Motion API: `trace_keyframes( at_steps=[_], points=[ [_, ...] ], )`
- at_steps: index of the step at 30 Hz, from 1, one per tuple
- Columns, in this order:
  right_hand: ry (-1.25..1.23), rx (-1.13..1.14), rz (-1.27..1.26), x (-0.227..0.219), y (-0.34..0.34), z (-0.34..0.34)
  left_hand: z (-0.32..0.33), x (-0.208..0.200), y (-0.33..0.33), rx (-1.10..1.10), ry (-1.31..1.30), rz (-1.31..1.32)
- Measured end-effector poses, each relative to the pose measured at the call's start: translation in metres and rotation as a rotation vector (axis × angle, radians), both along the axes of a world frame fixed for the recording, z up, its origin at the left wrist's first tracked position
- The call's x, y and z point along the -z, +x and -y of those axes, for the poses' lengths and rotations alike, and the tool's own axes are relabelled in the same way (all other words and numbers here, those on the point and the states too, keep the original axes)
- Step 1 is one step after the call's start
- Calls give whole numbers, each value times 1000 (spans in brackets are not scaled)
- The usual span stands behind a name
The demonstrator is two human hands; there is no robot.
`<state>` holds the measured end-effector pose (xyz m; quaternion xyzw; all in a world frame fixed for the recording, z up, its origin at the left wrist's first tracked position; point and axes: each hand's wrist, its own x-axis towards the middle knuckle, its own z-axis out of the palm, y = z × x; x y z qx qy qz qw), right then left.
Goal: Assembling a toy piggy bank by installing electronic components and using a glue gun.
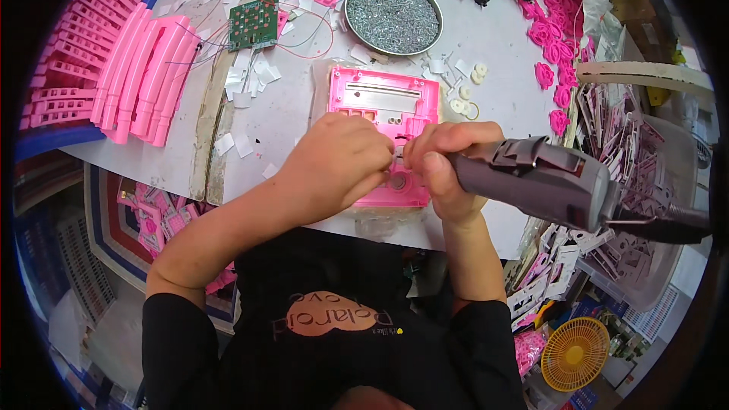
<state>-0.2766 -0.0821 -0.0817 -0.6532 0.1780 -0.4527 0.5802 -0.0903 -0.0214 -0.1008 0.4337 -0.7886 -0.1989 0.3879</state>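
A pink plastic housing [428,102] lies open side up on the table in front of me, with silver strips along its far part. My left hand [339,156] is over its left side. The fingers are curled and pinched toward the middle of the housing, and whatever is between them is hidden. In my right hand [453,163] is a dark grey electric screwdriver [531,178], tilted with its cable end out to the right. My right fingertips meet the left ones over the housing, and the screwdriver's tip cannot be seen.
Beyond the housing stands a round tin of small screws [393,17]. A green circuit board [254,24] with thin wires lies among white paper bits. Pink curved parts [156,76] are stacked left; pink rings [558,49] are heaped right. A yellow basket [575,353] sits lower right.
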Motion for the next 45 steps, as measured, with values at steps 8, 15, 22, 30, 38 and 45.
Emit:
trace_keyframes(
  at_steps=[8,15,22,30,38,45],
  points=[
    [35,22,97,-3,-1,0,1,5,-5,-70,-75,51],
    [-5,-52,357,-30,-5,1,-15,-20,-20,-160,508,-400],
    [128,-65,326,-61,-13,-13,-23,-1,-38,-100,529,-862],
    [117,-124,350,-65,-15,-12,-20,-9,-34,-140,271,-562],
    [166,-114,328,-59,-9,-17,-21,-5,-32,-130,0,-323],
    [7,43,217,-32,-8,-7,-6,-8,-15,-167,-86,26]
  ],
)
